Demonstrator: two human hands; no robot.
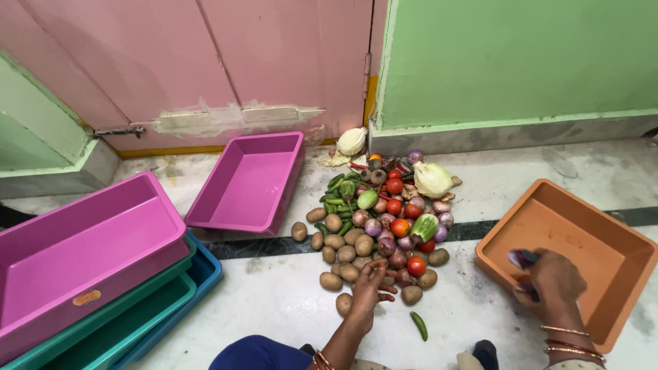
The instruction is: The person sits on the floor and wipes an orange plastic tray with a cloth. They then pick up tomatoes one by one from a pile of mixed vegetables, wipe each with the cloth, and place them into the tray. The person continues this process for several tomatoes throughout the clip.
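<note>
A pile of vegetables (384, 219) lies on the floor: potatoes, tomatoes, onions, green chillies, small cabbages and a striped green gourd. My left hand (370, 288) reaches into the near edge of the pile, fingers curled around a potato or onion. My right hand (552, 277) is over the near left rim of an orange plastic tub (617, 240) and holds a purple onion (522, 258) at the fingertips. The orange tub shows nothing else inside it.
A pink tub (250, 181) stands left of the pile. At far left a larger pink tub (82, 253) is stacked on teal and blue tubs (171, 294). A loose green chilli (419, 325) lies near my knee. A pink door and green wall stand behind.
</note>
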